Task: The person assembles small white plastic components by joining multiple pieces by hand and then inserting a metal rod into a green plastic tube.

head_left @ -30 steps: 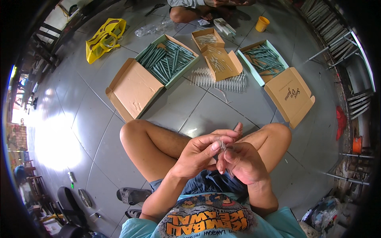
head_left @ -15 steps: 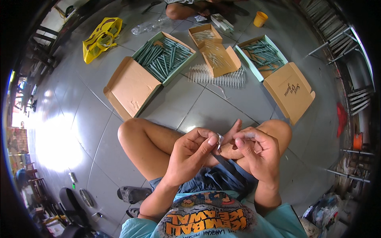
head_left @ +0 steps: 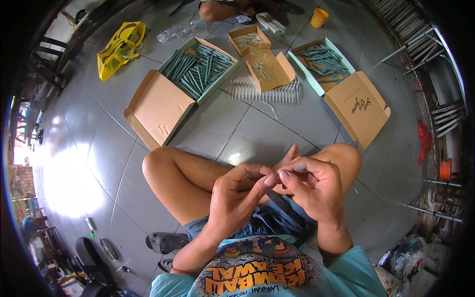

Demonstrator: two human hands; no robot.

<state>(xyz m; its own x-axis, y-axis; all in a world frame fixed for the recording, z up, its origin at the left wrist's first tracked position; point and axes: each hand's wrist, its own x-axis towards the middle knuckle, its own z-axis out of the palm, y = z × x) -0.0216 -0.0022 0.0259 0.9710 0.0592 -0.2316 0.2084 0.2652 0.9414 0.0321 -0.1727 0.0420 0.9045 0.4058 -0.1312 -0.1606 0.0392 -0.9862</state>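
1. Clock read from the middle of the view. Yellow bag: 10 o'clock, on the tiles.
2. Slipper, dark: 7 o'clock, beside the person's left arm.
3. Clear plastic: 11 o'clock, just beyond left box.
4. Left box: 11 o'clock, lid folded back toward the left knee. Green sticks filled its tray, lying in mixed directions.
5. Left hand: 6 o'clock, above the lap. Thumb and fingers drawn narrow, tips meeting the other hand's. Could not tell if it held anything; the spot between the tips was hidden.
6. Small box: 1 o'clock, open, between the two bigger boxes. White sticks lay loose in both halves.
7. Spiked row: 1 o'clock, clear and pointed, on the floor, partly covered by small box; well apart from both hands.
8. Right hand: 4 o'clock, thumb and forefinger nearly together, tips at the left hand's. Contents: could not tell.
9. Cup, orange-yellow: 1 o'clock, far side.
10. Right box: between 1 and 2 o'clock, open, lid toward the right knee, more green sticks inside.
11. Red cloth: 3 o'clock, near the wall.
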